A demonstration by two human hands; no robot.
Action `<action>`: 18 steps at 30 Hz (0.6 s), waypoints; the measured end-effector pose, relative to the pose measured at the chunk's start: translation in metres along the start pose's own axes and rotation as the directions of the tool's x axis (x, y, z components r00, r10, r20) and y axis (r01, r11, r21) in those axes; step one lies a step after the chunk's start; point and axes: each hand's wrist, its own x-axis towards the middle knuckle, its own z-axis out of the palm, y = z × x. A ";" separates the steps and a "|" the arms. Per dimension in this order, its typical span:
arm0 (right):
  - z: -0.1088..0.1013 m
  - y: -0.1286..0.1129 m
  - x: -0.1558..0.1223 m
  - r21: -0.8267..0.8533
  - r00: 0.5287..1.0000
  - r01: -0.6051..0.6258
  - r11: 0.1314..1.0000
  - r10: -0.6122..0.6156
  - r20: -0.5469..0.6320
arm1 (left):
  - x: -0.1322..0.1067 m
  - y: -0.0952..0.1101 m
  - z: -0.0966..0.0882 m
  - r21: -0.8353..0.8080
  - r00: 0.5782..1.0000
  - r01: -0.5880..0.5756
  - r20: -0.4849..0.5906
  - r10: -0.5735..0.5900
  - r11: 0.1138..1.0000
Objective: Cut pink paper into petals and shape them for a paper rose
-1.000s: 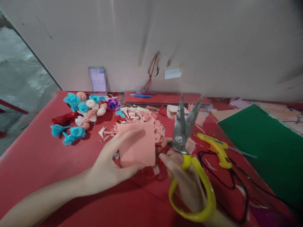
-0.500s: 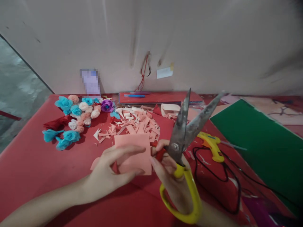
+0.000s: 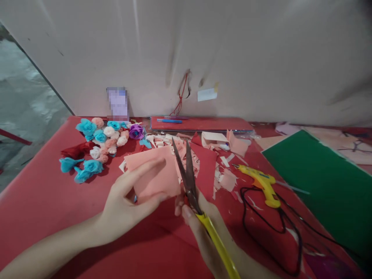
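Note:
A square piece of pink paper (image 3: 157,174) is pinched in my left hand (image 3: 124,201), the fingers lying over its face and the thumb along its lower edge. My right hand (image 3: 203,224) is wrapped round a pair of scissors (image 3: 190,182) with yellow handles and dark, worn blades. The blades point up and away, slightly apart, close beside the paper's right edge; I cannot tell whether they touch it. Behind the hands lies a heap of pink and white paper scraps (image 3: 188,151).
Blue, white, pink and purple paper flowers (image 3: 93,166) lie at the left. A yellow glue gun (image 3: 266,184) with a black cord rests at the right, beside a green board (image 3: 319,186). A phone (image 3: 117,104) leans on the wall; a blue pen (image 3: 170,121) lies at the back.
The scissors have turned and moved left, their blades now nearer together and beside the paper. The pink paper has tilted and shifted left in my left hand. The view has shifted slightly.

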 end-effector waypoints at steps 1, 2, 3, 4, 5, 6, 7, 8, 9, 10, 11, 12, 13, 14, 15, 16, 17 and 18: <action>0.000 -0.001 0.001 -0.012 1.000 0.000 1.000 0.000 0.013 | 0.000 0.000 0.000 0.017 1.000 -0.002 -0.003 0.002 1.000; 0.000 -0.003 0.001 -0.025 1.000 0.000 1.000 0.001 0.026 | 0.001 0.001 0.000 0.032 1.000 -0.001 -0.006 0.001 0.999; -0.001 -0.004 0.000 -0.039 0.999 0.000 0.999 0.002 0.037 | 0.001 0.002 0.000 0.040 1.000 0.006 -0.006 -0.006 0.999; -0.002 -0.006 0.000 -0.052 0.999 0.000 0.999 0.002 0.045 | 0.001 0.002 0.000 0.039 1.000 0.017 -0.005 -0.017 0.999; -0.003 -0.007 -0.002 -0.064 0.999 0.001 0.998 0.003 0.051 | 0.001 0.003 0.000 0.031 1.000 0.030 -0.002 -0.030 0.999; -0.004 -0.009 -0.003 -0.074 0.998 0.001 0.997 0.003 0.055 | 0.001 0.003 0.000 0.022 0.999 0.042 0.001 -0.042 0.999; -0.005 -0.010 -0.003 -0.083 0.998 0.001 0.997 0.004 0.058 | 0.001 0.004 0.000 0.011 0.999 0.050 0.004 -0.050 0.999; -0.005 -0.012 -0.004 -0.089 0.998 0.001 0.996 0.004 0.063 | 0.000 0.004 0.000 0.002 0.998 0.055 0.010 -0.055 0.999; -0.006 -0.013 -0.005 -0.092 0.998 0.003 0.996 0.003 0.070 | 0.000 0.004 0.001 -0.005 0.998 0.056 0.016 -0.056 0.998; -0.007 -0.014 -0.005 -0.093 0.997 0.006 0.996 0.001 0.076 | 0.000 0.004 0.001 -0.008 0.998 0.053 0.022 -0.053 0.999; -0.007 -0.015 -0.005 -0.093 0.997 0.008 0.996 -0.001 0.083 | 0.000 0.004 0.001 -0.009 0.998 0.048 0.026 -0.048 0.999; -0.007 -0.015 -0.005 -0.091 0.996 0.010 0.996 -0.002 0.087 | 0.000 0.003 0.001 -0.009 0.999 0.044 0.029 -0.044 0.999; -0.007 -0.015 -0.005 -0.087 0.996 0.010 0.996 -0.002 0.089 | 0.000 0.003 0.001 -0.005 0.999 0.041 0.030 -0.041 0.999; -0.006 -0.015 -0.005 -0.084 0.996 0.007 0.996 0.001 0.088 | 0.000 0.002 0.001 -0.001 0.999 0.041 0.028 -0.041 0.999; -0.006 -0.014 -0.005 -0.081 0.996 0.003 0.997 0.004 0.085 | 0.000 0.002 0.001 0.004 0.999 0.041 0.025 -0.041 0.999; -0.005 -0.014 -0.005 -0.078 0.997 -0.003 0.997 0.010 0.081 | 0.000 0.002 0.002 0.010 0.999 0.045 0.022 -0.045 0.999; -0.005 -0.013 -0.005 -0.076 0.997 -0.009 0.997 0.015 0.077 | 0.000 0.002 0.002 0.020 0.999 0.050 0.015 -0.050 0.999; -0.004 -0.012 -0.005 -0.075 0.997 -0.015 0.997 0.020 0.074 | -0.001 0.001 0.002 0.035 0.998 0.058 0.010 -0.059 0.998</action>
